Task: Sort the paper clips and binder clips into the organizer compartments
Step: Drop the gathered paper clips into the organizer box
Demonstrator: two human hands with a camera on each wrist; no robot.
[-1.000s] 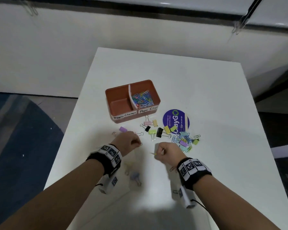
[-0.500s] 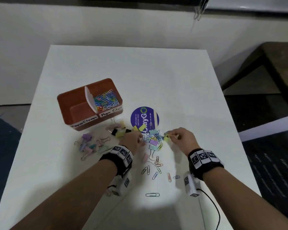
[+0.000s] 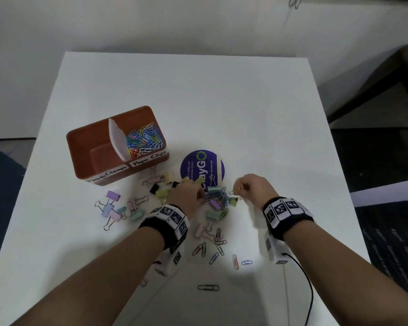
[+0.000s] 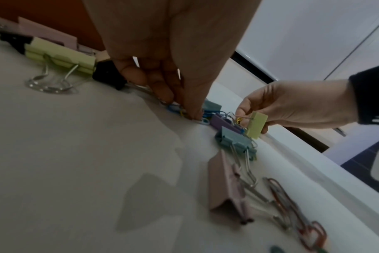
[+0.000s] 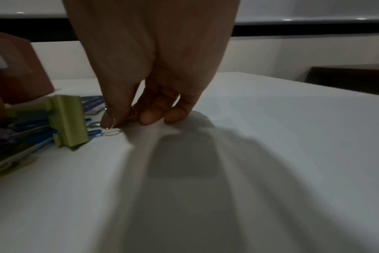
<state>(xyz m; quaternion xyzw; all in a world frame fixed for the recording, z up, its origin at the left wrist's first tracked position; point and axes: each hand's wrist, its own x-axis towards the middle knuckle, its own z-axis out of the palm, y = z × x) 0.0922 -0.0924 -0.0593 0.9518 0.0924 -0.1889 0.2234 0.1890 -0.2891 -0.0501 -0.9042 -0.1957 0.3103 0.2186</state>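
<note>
Both hands have closed on the pile since a moment ago. Right hand (image 3: 252, 189) pinches a paper clip (image 3: 234, 191); left hand (image 3: 186, 196) pinches blue clips (image 4: 175, 107). Beyond, toward the table's (image 3: 257, 109) left edge, sits the organizer (image 3: 92, 147).

The rust-brown plastic organizer box (image 3: 85, 147) bears two handwritten white labels: "Paper Clamps" (image 3: 108, 175) left, "Paper Clips" (image 3: 149, 159) right. The round purple sticker (image 3: 201, 169) on the bench reads "ayGO", "clean as you go".
</note>
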